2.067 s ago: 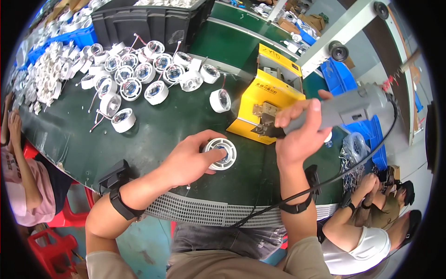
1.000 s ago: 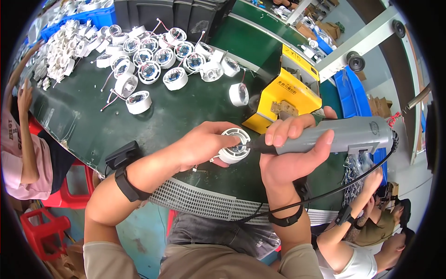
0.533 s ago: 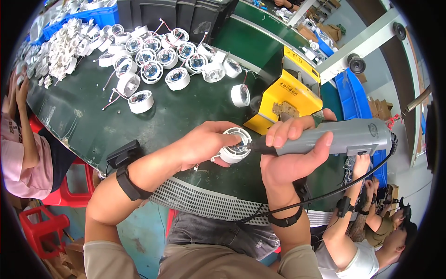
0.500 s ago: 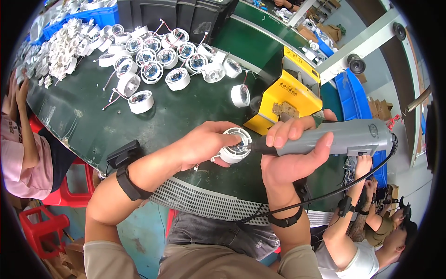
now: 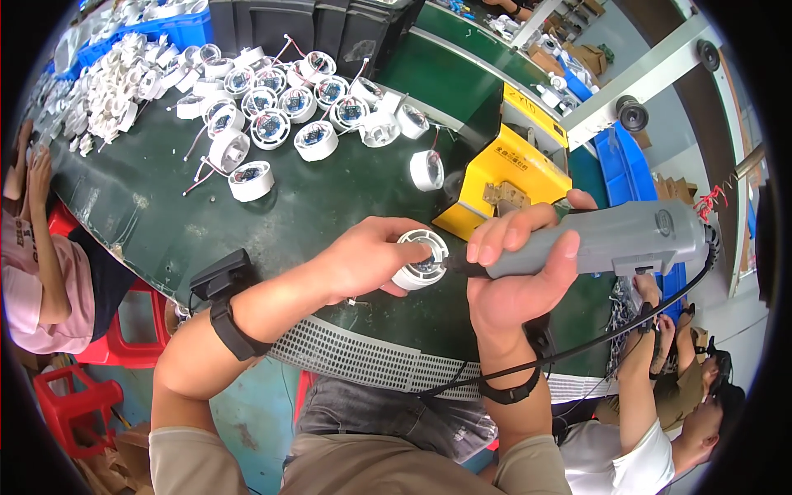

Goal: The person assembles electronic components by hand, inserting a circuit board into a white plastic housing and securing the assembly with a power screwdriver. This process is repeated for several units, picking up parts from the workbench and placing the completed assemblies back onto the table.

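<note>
left hand (image 5: pixel 363 260) covers most of the small round white plastic housing (image 5: pixel 421 257), and the grey electric screwdriver (image 5: pixel 610 241) tip is too tiny to make out

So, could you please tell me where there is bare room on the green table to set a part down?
The green table is bare between the left hand and the lone white part, and along its near edge. The far left is crowded with white parts; the yellow box fills the right.
</note>
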### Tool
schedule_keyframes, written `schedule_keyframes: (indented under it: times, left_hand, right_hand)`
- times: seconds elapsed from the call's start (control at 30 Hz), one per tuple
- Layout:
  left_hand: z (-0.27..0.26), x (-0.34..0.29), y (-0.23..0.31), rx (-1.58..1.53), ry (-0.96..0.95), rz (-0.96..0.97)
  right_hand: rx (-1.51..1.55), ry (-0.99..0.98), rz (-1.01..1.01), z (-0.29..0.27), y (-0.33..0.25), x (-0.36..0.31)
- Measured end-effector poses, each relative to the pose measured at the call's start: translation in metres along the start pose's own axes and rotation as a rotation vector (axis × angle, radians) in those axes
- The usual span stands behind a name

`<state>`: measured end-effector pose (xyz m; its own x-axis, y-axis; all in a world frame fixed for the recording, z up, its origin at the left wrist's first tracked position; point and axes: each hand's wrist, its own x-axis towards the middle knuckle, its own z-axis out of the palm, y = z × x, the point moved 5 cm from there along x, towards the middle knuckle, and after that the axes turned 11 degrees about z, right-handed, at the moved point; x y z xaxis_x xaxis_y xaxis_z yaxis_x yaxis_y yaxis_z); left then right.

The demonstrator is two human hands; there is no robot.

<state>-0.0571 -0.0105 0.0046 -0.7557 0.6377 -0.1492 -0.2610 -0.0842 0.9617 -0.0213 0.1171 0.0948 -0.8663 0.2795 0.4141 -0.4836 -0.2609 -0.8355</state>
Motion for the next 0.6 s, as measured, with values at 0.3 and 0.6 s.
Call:
schedule_keyframes:
  times: [0.3, 0.6]
  left_hand:
    - [0.001, -0.001, 0.001, 0.07, 0.011, 0.025]
    - [0.0, 0.002, -0.006, 0.141, 0.056, 0.065]
  right_hand:
    - [-0.103, -0.124, -0.014, 0.007, -0.002, -0.001]
    - [-0.16, -0.208, 0.01, 0.013, 0.001, 0.004]
